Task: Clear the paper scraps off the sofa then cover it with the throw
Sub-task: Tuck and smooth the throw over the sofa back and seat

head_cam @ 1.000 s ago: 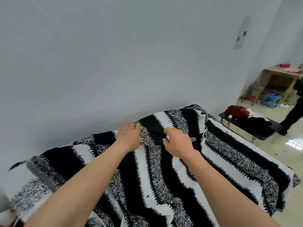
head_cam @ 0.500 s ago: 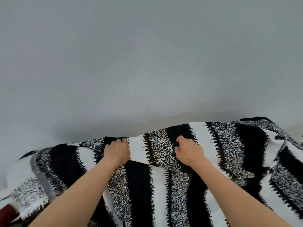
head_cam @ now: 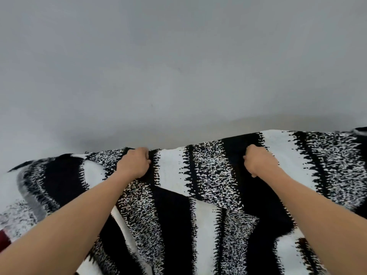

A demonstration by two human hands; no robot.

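**Throw** (head_cam: 208,187): black, white and speckled stripes. It is spread across the lower half of the view, from the left edge to the right edge. Its upper edge lies along a raised ridge close against the wall and sits higher at the right than at the left. Below the ridge the cloth falls toward the camera in loose folds. One slanting fold crosses the middle, between the two forearms. A grey border band shows at the throw's left end.

**Left hand** (head_cam: 134,164): at the throw's upper edge, left of centre. The fingers are curled under and grip a bunch of cloth at a black and speckled stripe. The knuckles face the wall.

**Right hand** (head_cam: 258,162): at the same edge, right of centre, well apart from the left hand. The fingers are curled into the cloth where a black stripe meets a white one, holding it. Both forearms are bare and stretched forward over the throw.

**Sofa**: hidden beneath the throw. Only the ridge under the cloth suggests its shape.

**Red patch** (head_cam: 3,240): dark red, at the lower left edge, just outside the throw's border. Cannot tell what it belongs to.

**Wall** (head_cam: 178,66): plain pale grey, filling the upper half of the view. A soft shadow lies along it just above the throw's upper edge.
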